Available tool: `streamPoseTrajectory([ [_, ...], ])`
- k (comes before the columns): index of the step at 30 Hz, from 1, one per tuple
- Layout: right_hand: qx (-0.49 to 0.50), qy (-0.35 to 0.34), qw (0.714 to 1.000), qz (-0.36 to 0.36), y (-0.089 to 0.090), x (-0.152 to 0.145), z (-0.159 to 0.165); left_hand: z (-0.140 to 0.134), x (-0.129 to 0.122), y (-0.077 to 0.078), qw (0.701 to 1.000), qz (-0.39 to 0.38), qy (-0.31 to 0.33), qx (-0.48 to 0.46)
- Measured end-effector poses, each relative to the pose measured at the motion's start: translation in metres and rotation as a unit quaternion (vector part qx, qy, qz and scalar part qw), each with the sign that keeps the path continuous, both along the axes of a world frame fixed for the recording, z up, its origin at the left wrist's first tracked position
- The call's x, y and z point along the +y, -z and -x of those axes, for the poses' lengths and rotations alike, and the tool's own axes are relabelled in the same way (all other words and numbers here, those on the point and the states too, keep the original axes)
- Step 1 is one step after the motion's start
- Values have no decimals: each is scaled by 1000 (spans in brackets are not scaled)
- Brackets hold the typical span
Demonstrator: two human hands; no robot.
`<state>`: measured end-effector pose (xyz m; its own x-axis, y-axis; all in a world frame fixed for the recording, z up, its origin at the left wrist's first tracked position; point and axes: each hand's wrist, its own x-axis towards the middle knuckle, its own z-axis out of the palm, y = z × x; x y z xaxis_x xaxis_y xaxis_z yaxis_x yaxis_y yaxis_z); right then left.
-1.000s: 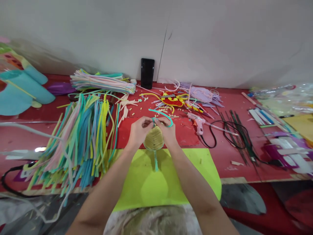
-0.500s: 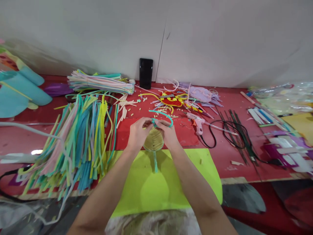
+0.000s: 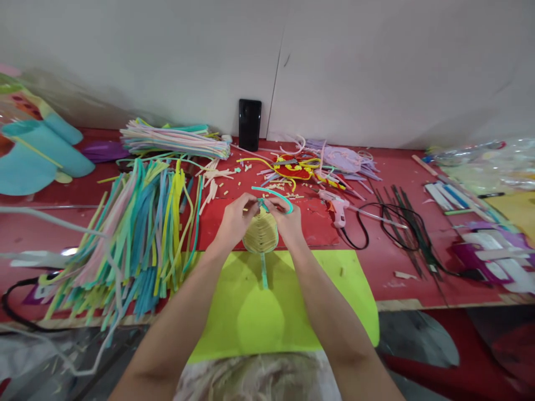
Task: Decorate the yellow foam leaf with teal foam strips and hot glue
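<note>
Between my hands is a small round fan-shaped piece (image 3: 259, 234), woven in yellowish strips with a teal rim and a short teal stem pointing toward me. My left hand (image 3: 237, 218) pinches its top edge from the left. Close beside it, my right hand (image 3: 286, 219) pinches the same top edge, where a teal pipe cleaner (image 3: 276, 193) comes out and curls over the fingers to the left. The fingertips nearly meet, and they hide the join there. The piece is held above a lime-green sheet (image 3: 326, 301) and a red mat (image 3: 317, 223).
A large bundle of coloured pipe cleaners (image 3: 142, 239) lies left, another bundle (image 3: 175, 139) behind it. A black phone (image 3: 249, 125) leans on the wall. Cut scraps, scissors (image 3: 288, 162) and lilac pieces (image 3: 340, 160) lie behind my hands. Right are a pink glue gun (image 3: 339, 209) and its black cord.
Both hands and the woven piece have shifted slightly up and left in view. The curled teal pipe cleaner sits a little lower over my right hand. My grip looks the same.
</note>
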<state>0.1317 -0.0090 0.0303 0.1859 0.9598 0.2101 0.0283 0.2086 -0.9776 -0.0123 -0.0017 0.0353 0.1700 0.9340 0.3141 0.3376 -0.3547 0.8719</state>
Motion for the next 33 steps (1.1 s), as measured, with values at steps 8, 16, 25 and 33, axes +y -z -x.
streamPoseTrajectory([
  [8,-81,0,995,-62,4,0,-4,2,1,0,997,1,49,52],
  [16,-77,21,993,-91,0,-5,2,-2,-3,-8,999,-9,40,23],
  [25,36,39,998,-22,-6,-12,12,-16,-11,0,999,-8,-28,-44],
  [33,77,19,997,-18,-6,-11,15,-27,-20,2,989,10,-89,-119],
])
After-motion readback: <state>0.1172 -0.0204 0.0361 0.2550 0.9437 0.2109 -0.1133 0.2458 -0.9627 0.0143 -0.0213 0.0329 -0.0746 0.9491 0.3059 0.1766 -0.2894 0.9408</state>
